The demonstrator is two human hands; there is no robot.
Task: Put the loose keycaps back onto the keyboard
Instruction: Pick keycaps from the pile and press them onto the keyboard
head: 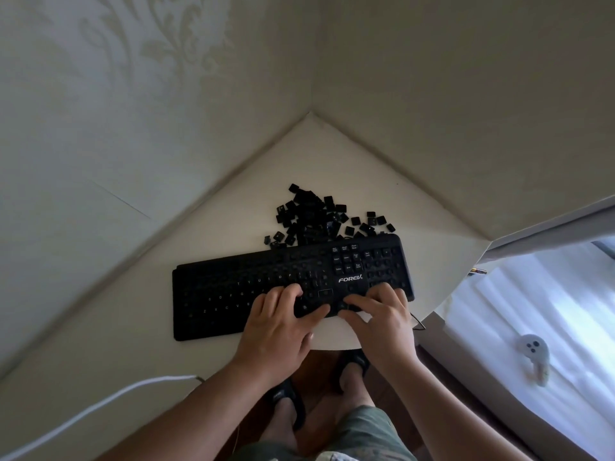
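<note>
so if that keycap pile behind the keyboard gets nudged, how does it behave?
The keycap pile is loose small pieces, so it likely scatters rather than shifts whole. Caps look light and boxy: they would probably slide or tumble on the smooth table, not roll.

"FOREV" on the keyboard [233, 294]

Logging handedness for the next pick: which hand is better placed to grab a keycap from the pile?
Probably the right hand. The loose keycap pile lies behind the keyboard toward its right half, more nearly straight ahead of that hand. The left hand would reach diagonally. Both rest on the keyboard's near edge.
</note>
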